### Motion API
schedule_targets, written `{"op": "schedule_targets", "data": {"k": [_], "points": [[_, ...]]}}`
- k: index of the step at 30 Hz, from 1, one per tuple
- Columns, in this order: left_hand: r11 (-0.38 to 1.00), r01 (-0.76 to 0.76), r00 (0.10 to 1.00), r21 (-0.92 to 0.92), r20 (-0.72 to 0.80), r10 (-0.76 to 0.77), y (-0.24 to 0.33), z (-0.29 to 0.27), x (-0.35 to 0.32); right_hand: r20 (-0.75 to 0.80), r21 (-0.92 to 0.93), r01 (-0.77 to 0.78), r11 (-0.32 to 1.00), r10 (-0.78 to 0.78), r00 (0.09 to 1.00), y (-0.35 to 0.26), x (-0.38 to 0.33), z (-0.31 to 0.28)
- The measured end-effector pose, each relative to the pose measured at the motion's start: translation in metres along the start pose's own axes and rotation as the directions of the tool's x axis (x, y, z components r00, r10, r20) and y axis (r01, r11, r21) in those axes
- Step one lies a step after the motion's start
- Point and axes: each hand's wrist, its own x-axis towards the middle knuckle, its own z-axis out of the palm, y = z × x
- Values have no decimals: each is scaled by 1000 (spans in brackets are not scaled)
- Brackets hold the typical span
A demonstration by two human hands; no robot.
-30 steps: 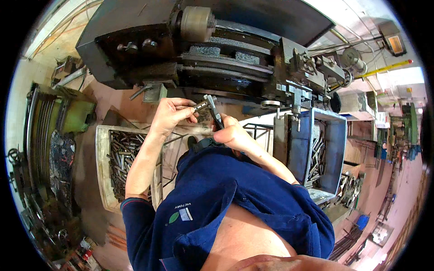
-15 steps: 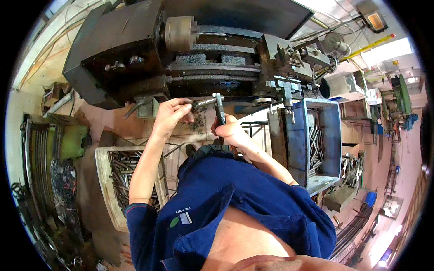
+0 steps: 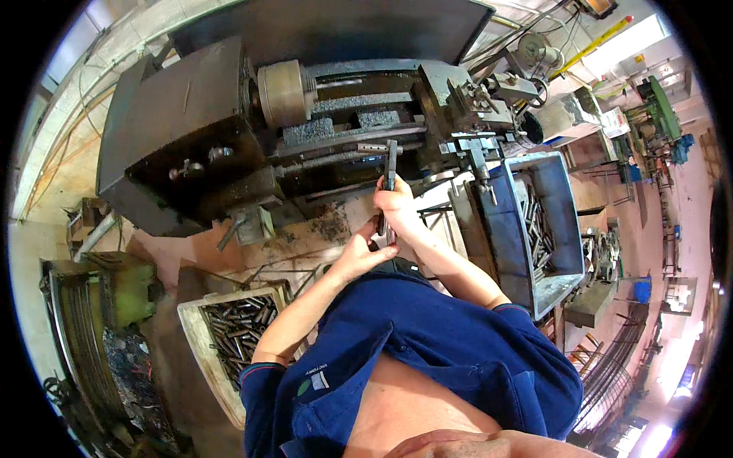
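The right hand [image 3: 397, 206] grips a dark calliper-like measuring tool [image 3: 391, 164], raised upright before the lathe [image 3: 229, 137]. The left hand [image 3: 359, 256], fingers curled, touches the tool's lower end; whether it grips is unclear. A grey bin [image 3: 500, 229] of metal rods stands right, a white crate [image 3: 195, 336] of rods lower left.
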Motion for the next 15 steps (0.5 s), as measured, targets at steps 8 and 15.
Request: {"op": "schedule_targets", "data": {"k": [8,15], "points": [[973,145,988,-177,-27,-152,-3,-16,83,23,2,25,1000,-25,999,-19,56,-6],[975,92,977,-202,-169,-127,17,-9,137,158,-11,-50,999,52,986,-25,113,-32]]}}
